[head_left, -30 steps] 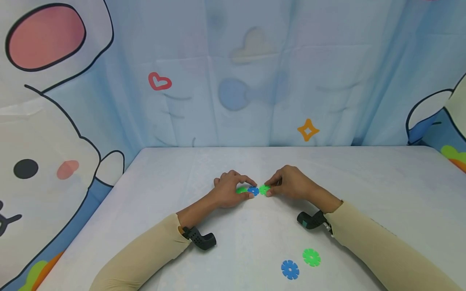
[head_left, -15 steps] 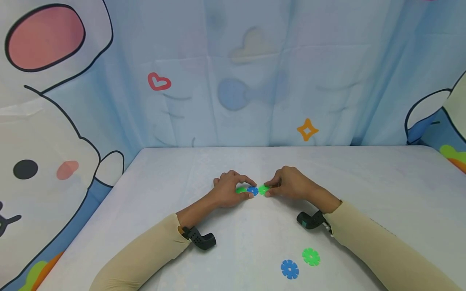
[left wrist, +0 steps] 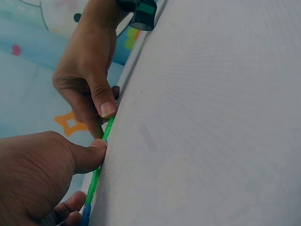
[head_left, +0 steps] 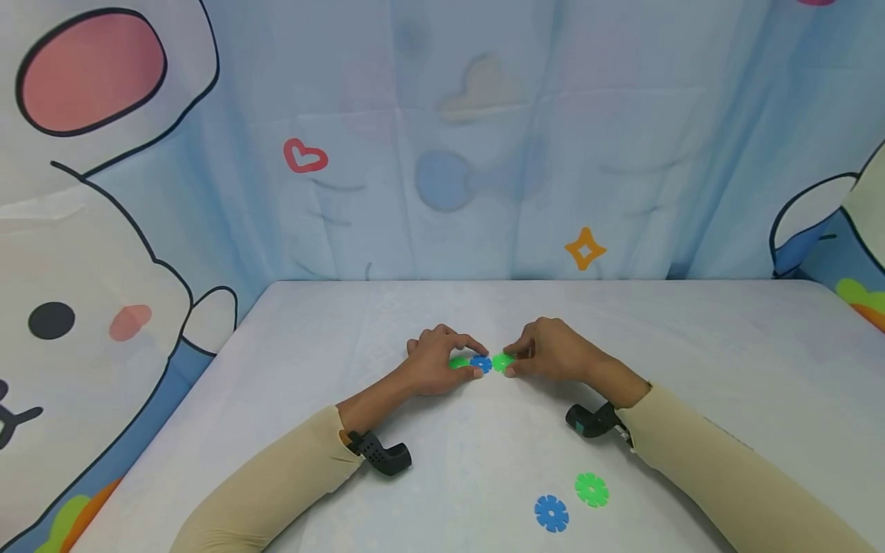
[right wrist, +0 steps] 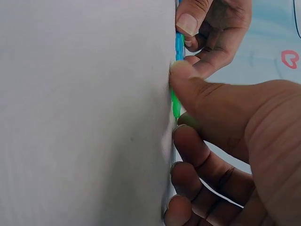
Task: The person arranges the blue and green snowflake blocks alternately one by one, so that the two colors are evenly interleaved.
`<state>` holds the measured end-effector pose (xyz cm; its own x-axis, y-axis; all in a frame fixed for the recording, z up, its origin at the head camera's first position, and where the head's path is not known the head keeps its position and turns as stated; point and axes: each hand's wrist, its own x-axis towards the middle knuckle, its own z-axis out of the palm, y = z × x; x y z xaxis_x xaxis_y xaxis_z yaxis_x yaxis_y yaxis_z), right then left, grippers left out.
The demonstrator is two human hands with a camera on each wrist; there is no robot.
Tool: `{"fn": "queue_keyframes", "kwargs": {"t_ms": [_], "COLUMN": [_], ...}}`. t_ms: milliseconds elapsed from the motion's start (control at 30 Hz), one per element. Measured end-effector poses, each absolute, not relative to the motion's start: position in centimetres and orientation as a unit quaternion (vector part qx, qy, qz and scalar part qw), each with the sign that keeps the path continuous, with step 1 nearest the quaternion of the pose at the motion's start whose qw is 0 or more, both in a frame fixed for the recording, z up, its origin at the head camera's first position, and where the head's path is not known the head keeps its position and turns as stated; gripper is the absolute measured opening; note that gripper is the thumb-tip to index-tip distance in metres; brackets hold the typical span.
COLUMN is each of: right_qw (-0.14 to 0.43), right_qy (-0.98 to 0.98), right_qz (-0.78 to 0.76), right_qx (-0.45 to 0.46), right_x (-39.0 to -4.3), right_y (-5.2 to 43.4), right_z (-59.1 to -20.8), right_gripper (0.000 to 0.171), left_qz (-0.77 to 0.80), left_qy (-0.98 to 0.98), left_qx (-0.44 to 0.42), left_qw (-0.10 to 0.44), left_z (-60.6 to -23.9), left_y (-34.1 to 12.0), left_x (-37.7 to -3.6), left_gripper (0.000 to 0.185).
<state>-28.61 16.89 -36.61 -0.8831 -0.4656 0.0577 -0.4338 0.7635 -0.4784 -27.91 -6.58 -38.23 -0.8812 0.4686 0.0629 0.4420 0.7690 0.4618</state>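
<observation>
Near the back middle of the white table, my left hand (head_left: 439, 365) pinches a blue notched building disc (head_left: 481, 363) between thumb and a finger. A green notched disc (head_left: 459, 361) adjoins it on the left, partly under the hand. In the left wrist view, another blue disc (left wrist: 85, 214) shows edge-on beyond that green one. My right hand (head_left: 553, 351) holds a green disc (head_left: 501, 362) by its right side, thumb in front. Its left edge meets the blue disc's right edge. The wrist views show the discs in one edge-on line low over the table.
Nearer me on the white table (head_left: 442, 476) lie a loose blue disc (head_left: 551, 513) and a loose green disc (head_left: 591, 489). A printed blue curtain (head_left: 373, 215) hangs behind the table's back edge. Each wrist wears a black camera mount (head_left: 384, 458).
Both hands keep their grips and the discs stay in nearly the same place. The whole head view shifts very slightly.
</observation>
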Motion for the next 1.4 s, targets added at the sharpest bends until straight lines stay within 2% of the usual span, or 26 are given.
{"fn": "queue_keyframes", "kwargs": {"t_ms": [300, 467, 600, 767, 1033, 1133, 1400], "right_qw": [0.002, 0.013, 0.048, 0.123, 0.186, 0.18, 0.117], "right_qy": [0.941, 0.937, 0.927, 0.908, 0.887, 0.895, 0.918], "right_qz": [-0.246, -0.253, -0.264, -0.281, -0.291, -0.266, -0.202], "right_qx": [-0.232, -0.243, -0.263, -0.286, -0.306, -0.309, -0.322], "right_x": [-27.3, -25.0, -22.2, -18.9, -15.6, -14.8, -13.7], "right_y": [18.3, 19.8, 21.3, 22.6, 21.3, 20.5, 19.8], "right_z": [-35.7, -35.3, -35.0, -34.8, -35.2, -35.5, -36.3], "right_gripper": [0.027, 0.025, 0.026, 0.032, 0.038, 0.041, 0.041], "left_qz": [0.242, 0.235, 0.233, 0.227, 0.202, 0.192, 0.187], "left_qy": [0.938, 0.94, 0.94, 0.942, 0.946, 0.948, 0.951], "left_qx": [0.247, 0.244, 0.245, 0.243, 0.252, 0.252, 0.244], "left_qw": [0.033, 0.034, 0.037, 0.041, 0.031, 0.023, 0.008], "left_z": [-38.4, -38.2, -37.8, -37.4, -38.0, -38.2, -38.0], "left_y": [-5.9, -5.9, -6.0, -6.1, -5.0, -4.4, -3.6], "left_x": [-27.8, -27.6, -27.5, -27.4, -27.8, -27.9, -27.7], "left_gripper": [0.029, 0.03, 0.032, 0.033, 0.035, 0.034, 0.032]}}
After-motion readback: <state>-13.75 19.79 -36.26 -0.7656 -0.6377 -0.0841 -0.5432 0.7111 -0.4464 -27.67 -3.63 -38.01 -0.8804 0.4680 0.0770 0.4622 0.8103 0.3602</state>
